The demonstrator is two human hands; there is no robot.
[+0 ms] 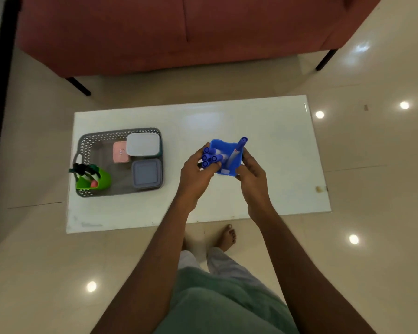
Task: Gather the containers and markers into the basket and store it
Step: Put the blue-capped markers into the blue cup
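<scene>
Blue cup sits over mid-table, between both hands, forearms reaching forward. I see left hand curled around a bundle of blue markers at the cup's mouth; right hand cradles the cup's side, fingers half-closed, grip apparently firm. Grey basket lies well apart at left.

Lighting dim, warm. Ceiling-lamp reflections glared off glossy floor tiles and white table. Left edge blurred; wide-angle distortion bent margins.
</scene>
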